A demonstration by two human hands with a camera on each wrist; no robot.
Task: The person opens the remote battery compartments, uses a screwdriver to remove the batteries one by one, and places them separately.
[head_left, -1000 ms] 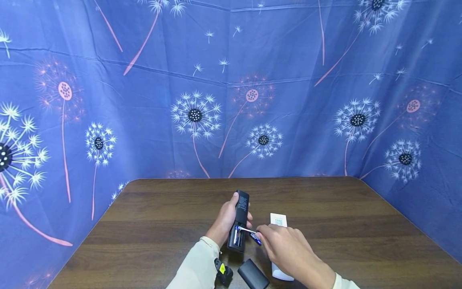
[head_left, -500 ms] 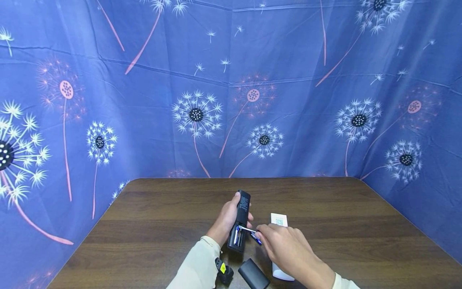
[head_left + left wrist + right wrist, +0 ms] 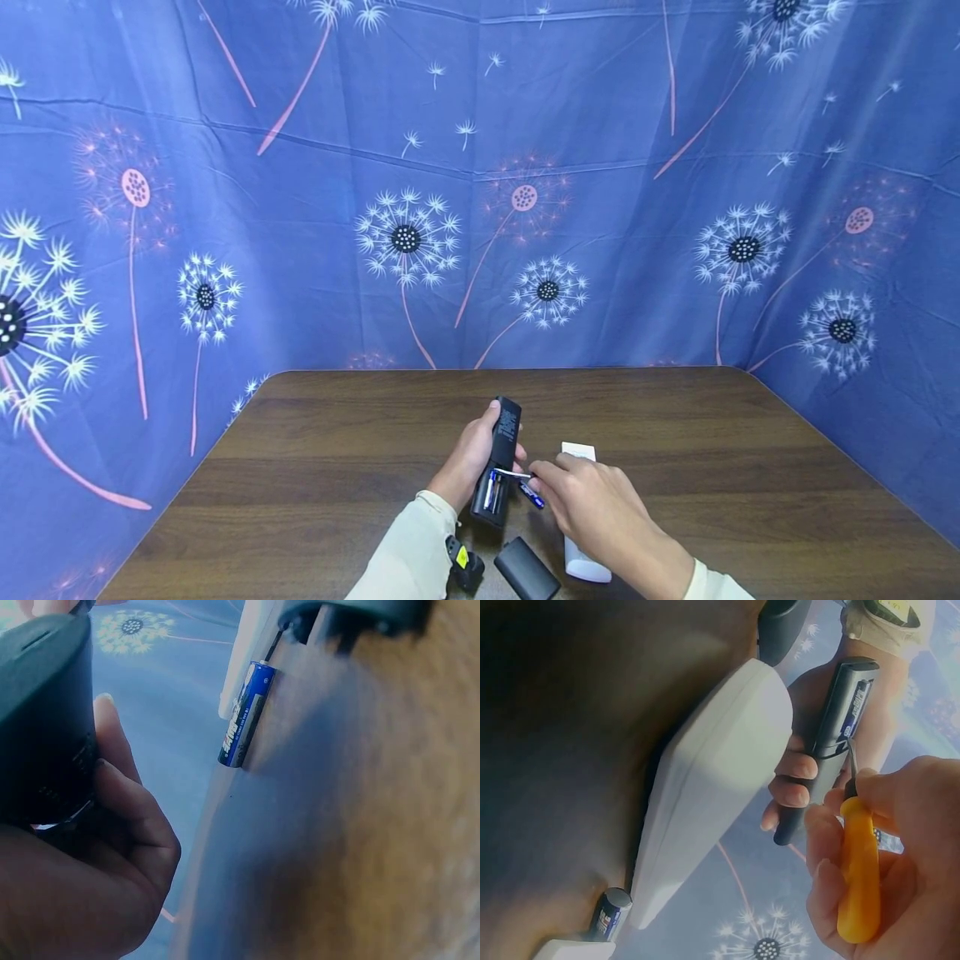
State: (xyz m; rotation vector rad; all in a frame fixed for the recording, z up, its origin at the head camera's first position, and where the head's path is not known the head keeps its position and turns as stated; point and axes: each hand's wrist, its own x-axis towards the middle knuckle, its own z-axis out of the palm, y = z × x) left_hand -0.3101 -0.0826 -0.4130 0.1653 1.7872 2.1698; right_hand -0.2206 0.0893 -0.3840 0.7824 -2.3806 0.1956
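My left hand (image 3: 472, 454) grips a black remote control (image 3: 506, 425), its back turned up and its battery bay uncovered. A blue-and-silver battery (image 3: 491, 490) lies in the bay. In the right wrist view my right hand (image 3: 915, 847) holds a screwdriver (image 3: 860, 870) by its orange handle, fingers curled round it. The thin shaft (image 3: 513, 474) reaches into the bay, its tip at the battery's end. Another blue battery (image 3: 247, 712) rests on the table beside the remote. My right hand hides the handle in the head view.
Under my right forearm lies a white, elongated device (image 3: 585, 562). A black curved-edged piece (image 3: 527, 569) sits near the table's front. The right wrist view shows a battery (image 3: 611, 911) beside a small white piece (image 3: 574, 950). A patterned blue cloth (image 3: 480, 208) hangs behind the wooden table (image 3: 337, 467).
My right hand has shifted slightly, covering more of the white device's label, and the screwdriver shaft's angle has flattened a little. My left hand and the remote are almost unmoved.
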